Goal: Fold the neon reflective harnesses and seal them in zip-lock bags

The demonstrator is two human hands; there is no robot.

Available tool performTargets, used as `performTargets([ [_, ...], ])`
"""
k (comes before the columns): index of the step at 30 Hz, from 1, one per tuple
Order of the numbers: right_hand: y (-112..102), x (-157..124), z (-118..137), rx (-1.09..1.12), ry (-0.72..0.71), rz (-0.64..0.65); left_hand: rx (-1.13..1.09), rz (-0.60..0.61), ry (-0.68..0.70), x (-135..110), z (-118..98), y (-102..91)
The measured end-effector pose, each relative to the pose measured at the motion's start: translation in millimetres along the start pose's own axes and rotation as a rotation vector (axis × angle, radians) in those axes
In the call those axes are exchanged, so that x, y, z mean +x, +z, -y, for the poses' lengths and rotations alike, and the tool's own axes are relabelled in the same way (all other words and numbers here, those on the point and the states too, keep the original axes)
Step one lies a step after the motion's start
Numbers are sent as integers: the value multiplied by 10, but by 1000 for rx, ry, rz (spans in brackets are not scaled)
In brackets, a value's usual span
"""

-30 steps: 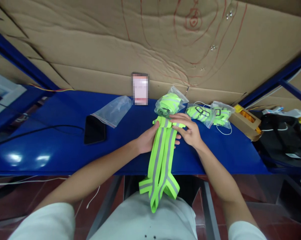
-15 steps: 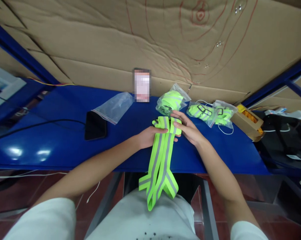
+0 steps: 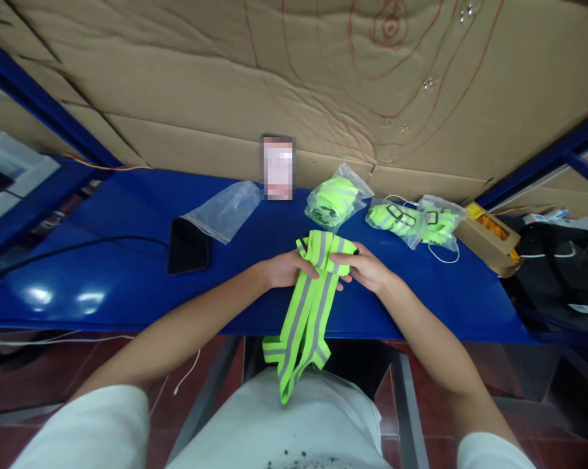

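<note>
Over the near edge of the surface [image 3: 445, 299], the reflective strap [image 3: 297, 309] hangs with its long axis toward me, my left hand [image 3: 284, 268] and right hand [image 3: 370, 268], equally near, pinching its folded top from opposite sides. Beyond lies a bagged bundle [image 3: 335, 200]. Since the earlier frame, the loose end has swung leftward.

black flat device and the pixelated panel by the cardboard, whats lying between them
In the head view, a clear plastic bag lies between the black flat device and the pixelated panel.
</note>
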State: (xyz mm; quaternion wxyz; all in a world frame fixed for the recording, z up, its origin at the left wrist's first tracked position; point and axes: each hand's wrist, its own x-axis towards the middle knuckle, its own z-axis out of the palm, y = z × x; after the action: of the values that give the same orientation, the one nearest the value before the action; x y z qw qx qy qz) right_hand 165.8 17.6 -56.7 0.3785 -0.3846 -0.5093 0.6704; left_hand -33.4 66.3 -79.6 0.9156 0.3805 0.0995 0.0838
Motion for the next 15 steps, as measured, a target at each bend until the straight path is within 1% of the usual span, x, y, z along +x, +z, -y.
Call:
performTargets([
  [2,-24,-3,16,-122,-127,-122,-59,-6,-8,37,39,6],
  [4,-69,-6,50,-299,-291,-255,-112,9,-18,57,73,32],
  [6,-127,-7,84,-528,-457,-319,-132,21,-14,58,96,75],
  [9,-214,1,92,-904,-626,-295,-87,-48,65,49,111,140],
  [11,-255,7,67,-1073,-655,-248,-40,-126,93,59,114,165],
  [13,-278,13,39,-1144,-660,-203,-24,-187,79,81,110,172],
  [15,-287,18,20,-1154,-675,-185,-27,-234,55,104,102,170],
])
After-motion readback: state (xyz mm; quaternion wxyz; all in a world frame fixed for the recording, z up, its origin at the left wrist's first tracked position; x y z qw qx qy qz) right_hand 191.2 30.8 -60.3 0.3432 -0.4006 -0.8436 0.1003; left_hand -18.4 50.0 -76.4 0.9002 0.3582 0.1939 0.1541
